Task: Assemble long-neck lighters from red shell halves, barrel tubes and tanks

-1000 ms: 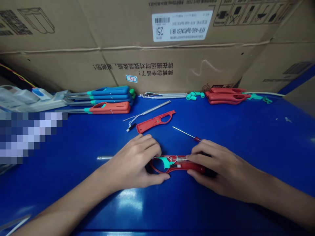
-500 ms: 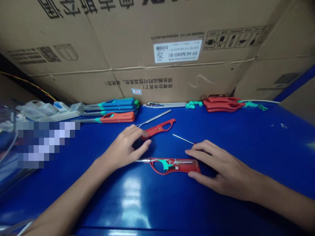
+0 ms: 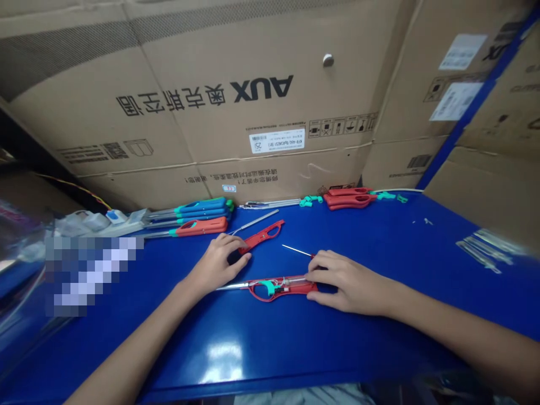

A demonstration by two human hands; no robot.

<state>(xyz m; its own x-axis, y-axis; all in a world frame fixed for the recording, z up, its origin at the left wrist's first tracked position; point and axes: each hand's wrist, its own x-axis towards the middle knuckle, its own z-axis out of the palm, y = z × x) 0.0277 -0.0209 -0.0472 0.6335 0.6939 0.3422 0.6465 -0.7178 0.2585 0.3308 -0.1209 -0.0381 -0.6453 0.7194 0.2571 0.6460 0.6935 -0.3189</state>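
An opened red barbecue lighter [image 3: 291, 287] lies on the blue table, its metal tube pointing left. Inside its casing half sit a green trigger, thin wires and a clear fuel tank. My right hand [image 3: 350, 284] grips the handle end, thumb and fingers on opposite sides, covering that end. A thin screwdriver [image 3: 295, 249] lies just behind, its handle mostly hidden by my right hand. My left hand [image 3: 221, 261] rests with thumb and fingers apart, fingertips at the near end of a separate red casing half [image 3: 265, 233]. Beyond that lies a loose metal tube [image 3: 259, 218].
Blue and red assembled lighters [image 3: 202, 216] are stacked at back left, beside a power strip [image 3: 122, 225]. Along the cardboard box [image 3: 211, 129] lie metal rods [image 3: 274, 203], green triggers [image 3: 310, 200] and red casings [image 3: 348, 198]. Clear parts [image 3: 485, 250] lie far right.
The view has tilted up and pulled back. My right hand has closed from hovering around the lighter's end onto it. My left hand stays by the loose casing half.
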